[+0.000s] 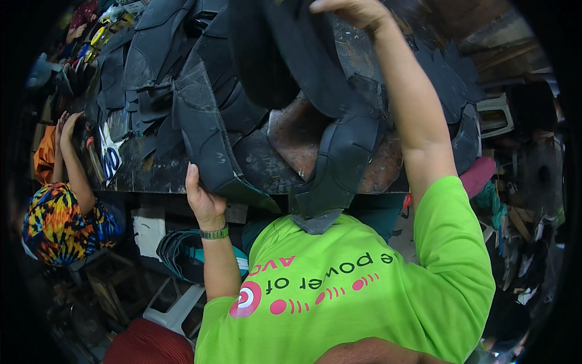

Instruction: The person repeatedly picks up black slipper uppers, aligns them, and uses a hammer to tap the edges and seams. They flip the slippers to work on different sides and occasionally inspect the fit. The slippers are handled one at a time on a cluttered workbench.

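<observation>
Black rubber panel (203, 130): lay tilted over the front edge of the workbench (151, 176), lower corner hanging past it toward the chest.
Left hand (205, 200): clamped on that lower edge, thumb up against the face, fingers wrapped behind and out of sight.
Rubber strip (339, 155): long and curved, ran from the top of the pile down over the bench edge, cut end dangling just above the green shirt (364, 285).
Right hand (357, 11): raised high at the far end of the strip, fingers bent over it; tips hidden, so could not tell whether gripped or only resting.
Pile (151, 67): many loose black offcuts, overlapping, partly beneath the panel.
Rusty plate (297, 136): bare metal on the bench, between panel and strip.
Co-worker's hands (65, 124): at the left end of the bench, well apart.
Risk, slipping: likely a one-handed edge grip too weak for a heavy, floppy panel; could have dropped off the bench.
Risk, dragging: probably a pull on panel or strip would have carried neighbouring offcuts over the edge.
Risk, cut edges: ragged rubber near wrist and watch (215, 233) could have scraped skin.
</observation>
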Demonstrator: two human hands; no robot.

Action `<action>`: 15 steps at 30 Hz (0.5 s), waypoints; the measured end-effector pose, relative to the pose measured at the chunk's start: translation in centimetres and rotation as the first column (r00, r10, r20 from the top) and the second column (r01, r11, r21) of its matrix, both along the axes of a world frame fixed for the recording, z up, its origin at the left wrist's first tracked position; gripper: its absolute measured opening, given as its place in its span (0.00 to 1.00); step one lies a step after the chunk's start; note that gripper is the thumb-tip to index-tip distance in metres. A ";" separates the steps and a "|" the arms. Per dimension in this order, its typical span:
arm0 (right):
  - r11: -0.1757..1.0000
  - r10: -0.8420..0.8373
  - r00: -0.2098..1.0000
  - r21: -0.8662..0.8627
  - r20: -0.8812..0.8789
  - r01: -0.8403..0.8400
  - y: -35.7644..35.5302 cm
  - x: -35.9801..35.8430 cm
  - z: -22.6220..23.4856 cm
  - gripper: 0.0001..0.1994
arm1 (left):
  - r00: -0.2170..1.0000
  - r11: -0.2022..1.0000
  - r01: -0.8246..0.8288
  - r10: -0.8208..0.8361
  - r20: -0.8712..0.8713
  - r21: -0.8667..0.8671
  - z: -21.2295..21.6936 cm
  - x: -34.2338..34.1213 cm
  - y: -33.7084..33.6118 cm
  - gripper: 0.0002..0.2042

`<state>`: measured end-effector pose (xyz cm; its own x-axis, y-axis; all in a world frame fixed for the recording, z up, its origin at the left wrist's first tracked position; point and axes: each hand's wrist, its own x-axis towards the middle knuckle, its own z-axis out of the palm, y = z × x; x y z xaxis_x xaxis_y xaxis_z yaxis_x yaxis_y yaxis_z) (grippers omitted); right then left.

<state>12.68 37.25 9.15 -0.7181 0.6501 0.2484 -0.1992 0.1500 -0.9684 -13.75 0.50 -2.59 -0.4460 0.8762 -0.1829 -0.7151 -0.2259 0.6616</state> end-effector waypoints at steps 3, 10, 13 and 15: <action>0.998 -0.058 0.947 -0.022 -0.315 0.054 1.6 4.3 2.2 0.19 | 1.000 1.000 0.008 -0.008 0.000 0.007 -0.1 -0.1 -0.2 0.17; 0.808 -0.579 0.726 -0.379 -0.371 0.451 8.1 12.7 -3.9 0.14 | 0.993 0.988 0.122 -0.121 -0.013 0.098 -0.3 -0.5 -0.2 0.18; 0.620 -0.767 0.565 -0.575 -0.303 0.534 10.6 15.9 -9.4 0.13 | 1.000 0.999 0.010 -0.009 0.021 -0.047 -0.6 -0.5 -0.2 0.19; 0.534 -0.821 0.516 -0.651 -0.247 0.539 12.1 17.5 -12.5 0.13 | 0.999 0.999 0.037 -0.037 0.026 -0.037 -0.8 -0.6 -0.2 0.19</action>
<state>30.21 49.33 -3.34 0.1457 0.9870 -0.0675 -0.6666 0.0475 -0.7439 -14.38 0.30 -3.39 -0.4081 0.8844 -0.2265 -0.7394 -0.1747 0.6503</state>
